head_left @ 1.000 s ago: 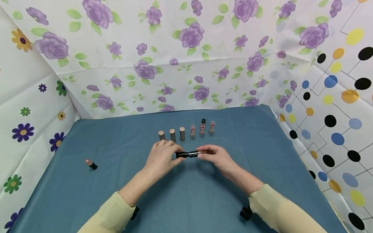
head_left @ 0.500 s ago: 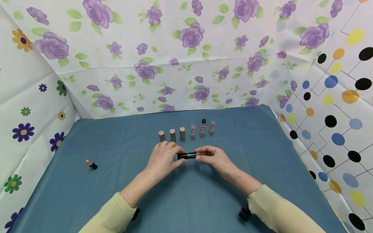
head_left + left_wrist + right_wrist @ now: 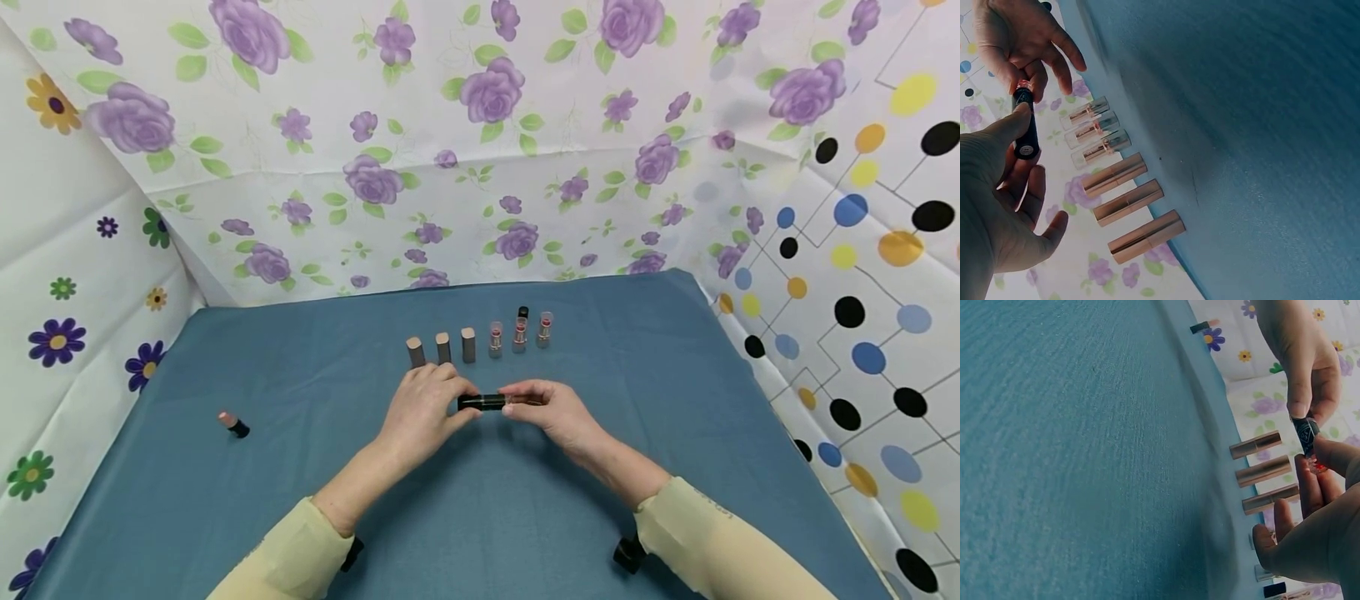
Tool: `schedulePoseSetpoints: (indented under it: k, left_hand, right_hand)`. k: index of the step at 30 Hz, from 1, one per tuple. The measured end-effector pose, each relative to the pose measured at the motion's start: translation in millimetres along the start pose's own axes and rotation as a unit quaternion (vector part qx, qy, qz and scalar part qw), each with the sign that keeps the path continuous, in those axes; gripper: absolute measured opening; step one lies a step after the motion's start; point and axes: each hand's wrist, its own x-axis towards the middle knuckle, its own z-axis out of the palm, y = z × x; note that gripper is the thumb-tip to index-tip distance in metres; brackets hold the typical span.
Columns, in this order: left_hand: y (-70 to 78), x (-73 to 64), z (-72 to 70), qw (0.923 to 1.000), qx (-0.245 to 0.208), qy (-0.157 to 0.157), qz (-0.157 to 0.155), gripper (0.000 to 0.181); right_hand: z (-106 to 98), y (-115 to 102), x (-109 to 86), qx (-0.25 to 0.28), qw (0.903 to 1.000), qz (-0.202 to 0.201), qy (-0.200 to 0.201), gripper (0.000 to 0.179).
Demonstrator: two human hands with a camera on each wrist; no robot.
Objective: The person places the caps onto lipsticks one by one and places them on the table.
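Both hands hold one black lipstick level above the cloth, in the middle of the head view. The left hand pinches its black base between thumb and fingers; a round label shows on the base's end in the left wrist view. The right hand pinches the other end, where a clear, reddish part shows between the fingertips in the right wrist view. Just beyond the hands stand rose-brown lipstick tubes and clear-cased lipsticks, three of each, in a row.
A small black item stands behind the clear-cased lipsticks. Toward the left of the blue cloth lies a lipstick with a pink end and black base. Patterned sheets rise at the back and both sides.
My right hand has shifted slightly left toward the left hand, and less of the lipstick shows between them. The row and the lying lipstick stay put.
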Motion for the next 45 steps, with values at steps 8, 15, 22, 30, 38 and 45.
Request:
schedulePoseSetpoints:
  k: [8,15,22,30,38,45]
  left_hand:
    - [1.3,-4.1,-2.5,0.9988,0.004,-0.039,-0.030,0.026]
    - [-16.5,-14.6,-7.1,0.9954,-0.001,-0.075,-0.060,0.025]
    - [-63.3,-23.2,-22.7,0.9838,-0.060,-0.065,-0.156,0.025]
    - [-110.5,-22.0,-30.2,0.9683,-0.098,-0.052,-0.224,0.028]
    - [-124.2,-2.7,-23.3,0.9579,-0.114,-0.066,-0.255,0.032]
    - [-128.3,6.7,-10.9,0.9516,-0.109,-0.076,-0.277,0.045]
  right_hand:
    - [4.0,-7.8,-1.8,-0.024,0.9994,-0.026,-0.003,0.044]
    - [1.6,-11.0,-2.0,-0.035,0.9987,-0.035,-0.011,0.040]
    - [-30.5,-9.2,-5.8,-0.055,0.9956,-0.024,0.072,0.032]
    - [-62.3,-2.0,-10.6,-0.075,0.9909,-0.001,0.111,0.041]
    - [-71.2,-1.4,-13.0,-0.066,0.9904,0.012,0.121,0.038]
    - [-74.6,3.1,-12.9,-0.067,0.9906,0.009,0.119,0.042]
